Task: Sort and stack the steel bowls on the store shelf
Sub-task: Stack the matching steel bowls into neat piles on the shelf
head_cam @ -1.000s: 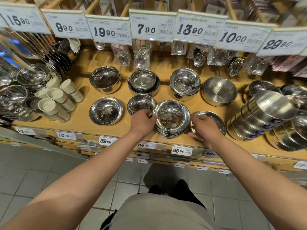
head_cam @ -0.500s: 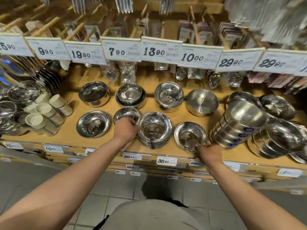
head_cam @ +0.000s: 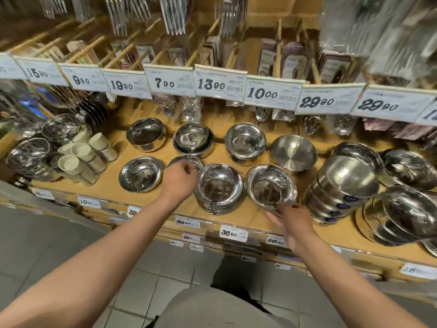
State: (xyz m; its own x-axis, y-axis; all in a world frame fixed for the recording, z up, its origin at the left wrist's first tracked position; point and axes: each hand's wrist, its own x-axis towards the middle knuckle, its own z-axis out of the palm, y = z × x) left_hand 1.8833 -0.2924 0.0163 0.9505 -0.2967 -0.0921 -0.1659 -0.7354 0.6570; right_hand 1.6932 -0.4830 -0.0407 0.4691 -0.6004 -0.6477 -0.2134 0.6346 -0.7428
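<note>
while the left hand (head_cam: 180, 178) curls its grip over the near rim of a small bowl (head_cam: 186, 160), the right hand (head_cam: 292, 220) pinches the front edge of a shallow bowl (head_cam: 269, 185). between them sits a stack of bowls (head_cam: 218, 189) on the wooden shelf (head_cam: 255, 216). price tags (head_cam: 233, 233) line its front edge. tilted bowl stacks (head_cam: 340, 188) lie to the right.

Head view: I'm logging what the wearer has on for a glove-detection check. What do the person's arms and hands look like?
Both forearms are bare to the bottom edge of the frame: no sleeves show. The left hand and right hand wear no gloves, and no watch, bracelet or ring is visible on either. Fine detail on the fingers is blurred. Below, between the arms, a grey garment covers the torso.
</note>
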